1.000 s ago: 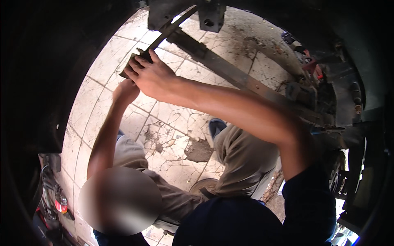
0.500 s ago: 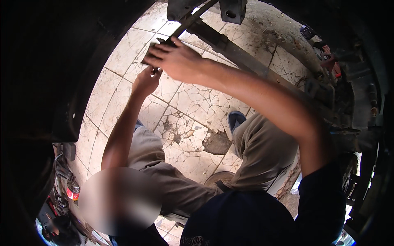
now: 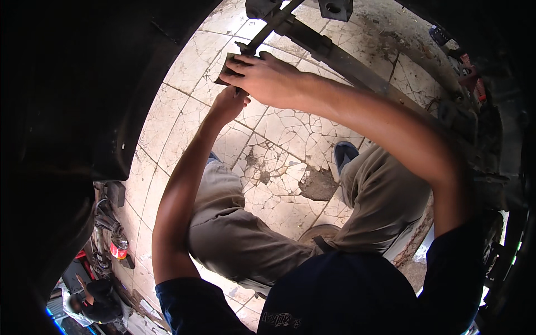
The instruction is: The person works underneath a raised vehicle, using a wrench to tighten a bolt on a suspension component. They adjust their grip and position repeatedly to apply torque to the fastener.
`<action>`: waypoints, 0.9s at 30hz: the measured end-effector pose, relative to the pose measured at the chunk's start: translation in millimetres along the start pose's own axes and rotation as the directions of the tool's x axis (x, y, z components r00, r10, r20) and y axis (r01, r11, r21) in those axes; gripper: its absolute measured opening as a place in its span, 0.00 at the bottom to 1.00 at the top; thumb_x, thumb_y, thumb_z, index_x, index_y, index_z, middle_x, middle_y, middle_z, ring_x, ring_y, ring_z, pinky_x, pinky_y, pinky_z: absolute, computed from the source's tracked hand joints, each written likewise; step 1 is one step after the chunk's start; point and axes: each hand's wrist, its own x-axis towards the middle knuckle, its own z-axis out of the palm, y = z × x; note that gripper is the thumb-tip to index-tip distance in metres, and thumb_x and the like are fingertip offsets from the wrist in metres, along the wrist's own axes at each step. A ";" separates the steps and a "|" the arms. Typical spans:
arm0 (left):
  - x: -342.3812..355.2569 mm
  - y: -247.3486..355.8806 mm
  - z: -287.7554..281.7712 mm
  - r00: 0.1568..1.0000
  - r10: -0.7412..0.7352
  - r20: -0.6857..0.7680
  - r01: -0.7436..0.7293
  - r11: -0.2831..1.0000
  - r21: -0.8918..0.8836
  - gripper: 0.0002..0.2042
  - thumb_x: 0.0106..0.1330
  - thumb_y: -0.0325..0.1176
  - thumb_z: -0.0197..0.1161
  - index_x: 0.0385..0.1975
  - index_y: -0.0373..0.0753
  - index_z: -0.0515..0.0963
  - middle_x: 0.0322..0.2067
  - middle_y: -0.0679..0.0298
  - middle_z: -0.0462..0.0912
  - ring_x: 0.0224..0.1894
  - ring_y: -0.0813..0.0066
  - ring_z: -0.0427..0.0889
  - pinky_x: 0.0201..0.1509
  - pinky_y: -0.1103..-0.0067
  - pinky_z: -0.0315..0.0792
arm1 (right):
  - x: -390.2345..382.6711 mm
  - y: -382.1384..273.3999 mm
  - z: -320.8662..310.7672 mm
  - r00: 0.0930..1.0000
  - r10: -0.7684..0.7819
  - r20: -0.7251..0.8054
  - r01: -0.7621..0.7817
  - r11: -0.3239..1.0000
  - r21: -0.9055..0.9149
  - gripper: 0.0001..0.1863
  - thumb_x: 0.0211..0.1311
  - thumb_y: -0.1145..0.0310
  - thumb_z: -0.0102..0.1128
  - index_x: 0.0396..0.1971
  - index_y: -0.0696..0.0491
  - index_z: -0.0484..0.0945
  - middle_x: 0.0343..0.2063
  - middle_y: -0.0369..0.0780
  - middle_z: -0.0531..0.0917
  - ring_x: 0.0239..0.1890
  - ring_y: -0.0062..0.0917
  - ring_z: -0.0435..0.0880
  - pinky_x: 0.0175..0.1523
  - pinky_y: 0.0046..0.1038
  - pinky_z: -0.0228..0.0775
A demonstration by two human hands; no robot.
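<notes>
My right hand (image 3: 262,81) grips a dark metal bracket (image 3: 221,75) at the end of a dark rod (image 3: 268,30) near the top of the view, its fingers curled over the bracket's face. My left hand (image 3: 228,105) is just below, fingers curled under the bracket; what they hold is hidden. A long metal bar (image 3: 346,68) runs diagonally behind my right hand and forearm.
My legs are bent over a cracked tiled floor (image 3: 167,123). Dark vehicle panels surround me. A red jack stand (image 3: 474,84) is at upper right. At lower left lie metal parts (image 3: 103,215), a red-labelled bottle (image 3: 118,248) and, beyond, a co-worker (image 3: 97,301).
The view has shifted, so my hands and the bracket appear farther right and higher. My right fingers have shifted slightly on the bracket. More of the co-worker shows at lower left.
</notes>
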 end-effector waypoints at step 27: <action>4.6 -6.6 -14.1 0.996 0.071 0.051 -0.079 0.984 0.160 0.20 0.67 0.47 0.52 0.39 0.32 0.76 0.34 0.49 0.82 0.42 0.56 0.81 0.46 0.68 0.71 | 6.5 -8.2 2.7 0.999 0.025 0.031 -0.016 0.961 -0.278 0.33 0.59 0.62 0.54 0.64 0.52 0.59 0.63 0.46 0.64 0.65 0.33 0.63 0.67 0.51 0.42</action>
